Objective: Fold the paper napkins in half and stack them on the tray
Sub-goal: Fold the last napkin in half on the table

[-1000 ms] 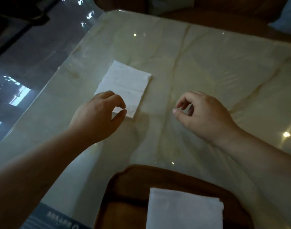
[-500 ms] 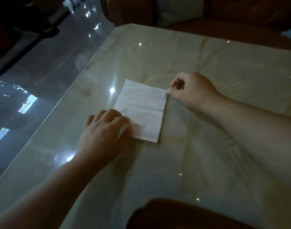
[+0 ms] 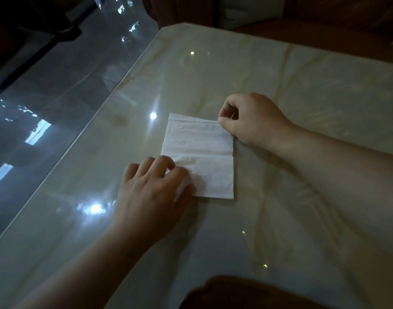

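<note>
The right hand pinches the paper napkin's far corner; the left hand presses its near corner flat. Tugging unevenly could tear or skew the fold.

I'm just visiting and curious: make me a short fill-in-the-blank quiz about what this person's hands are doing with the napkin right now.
1. The white paper napkin lies flat on the glossy ____.
2. The left hand presses down on the napkin's near ____ corner.
3. The right hand pinches the napkin's ____ right corner.
4. Only the brown rim of the ____ shows at the bottom edge of the view.

Missing words: table; left; far; tray
</note>
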{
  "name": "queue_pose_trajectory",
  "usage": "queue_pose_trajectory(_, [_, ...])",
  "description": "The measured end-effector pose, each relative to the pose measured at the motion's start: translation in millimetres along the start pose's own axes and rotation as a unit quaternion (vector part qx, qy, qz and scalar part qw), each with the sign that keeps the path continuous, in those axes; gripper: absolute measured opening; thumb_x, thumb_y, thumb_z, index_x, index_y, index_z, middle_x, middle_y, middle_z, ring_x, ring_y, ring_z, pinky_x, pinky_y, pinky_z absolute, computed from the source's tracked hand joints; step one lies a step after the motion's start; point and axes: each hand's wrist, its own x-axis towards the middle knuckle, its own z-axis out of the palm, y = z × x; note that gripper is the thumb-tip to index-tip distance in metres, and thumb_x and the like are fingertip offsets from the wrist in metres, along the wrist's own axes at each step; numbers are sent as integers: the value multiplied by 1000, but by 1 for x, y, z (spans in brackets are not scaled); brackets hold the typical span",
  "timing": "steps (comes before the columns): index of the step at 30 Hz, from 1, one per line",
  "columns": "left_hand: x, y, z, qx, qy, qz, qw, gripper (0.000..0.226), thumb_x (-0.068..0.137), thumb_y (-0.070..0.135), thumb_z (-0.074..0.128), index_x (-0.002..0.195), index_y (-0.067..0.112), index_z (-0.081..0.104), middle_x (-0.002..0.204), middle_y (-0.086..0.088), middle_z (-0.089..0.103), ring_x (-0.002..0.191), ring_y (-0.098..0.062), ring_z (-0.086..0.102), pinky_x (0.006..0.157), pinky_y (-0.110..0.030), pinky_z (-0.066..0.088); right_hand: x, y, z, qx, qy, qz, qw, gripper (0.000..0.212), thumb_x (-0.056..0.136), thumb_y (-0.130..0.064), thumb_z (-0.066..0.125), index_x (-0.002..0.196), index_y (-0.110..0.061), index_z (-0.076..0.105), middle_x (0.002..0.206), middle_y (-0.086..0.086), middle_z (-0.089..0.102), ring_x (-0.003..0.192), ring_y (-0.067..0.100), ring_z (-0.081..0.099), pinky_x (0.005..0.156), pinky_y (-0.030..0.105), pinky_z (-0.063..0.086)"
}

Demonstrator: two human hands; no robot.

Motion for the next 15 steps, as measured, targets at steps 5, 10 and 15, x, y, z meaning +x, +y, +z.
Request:
queue_pose_trajectory(5, [0,1,0,4,5,3,1000,32,87,50,44,98,25,62,104,0,61,91,-25,55,77,-40,41,2,-2,6,-76,-41,-26,996,27,78,-37,65,100,-22,62,95,-3,52,92,21,55,77,33,44])
queue_pose_trajectory(10, [-1,4,-1,6,9,3,1000,33,86,50,45,99,24,61,103,-1,61,90,-25,57,76,-40,42,2,-7,4,-42,-24,-28,998,3,79,-29,63,78,-26,61,85,-3,55,87,22,58,73,31,45])
queue_pose_trajectory(15, [-2,3,-3,-18,83,8,996,32,85,45,51,102,21,62,106,-7,61,92,-29,58,78,-41,37,-21,-25,-9,-29,31,-130,991,8,82,-29,61,85,-22,63,78,-7,66,77,20,64,67,34,51])
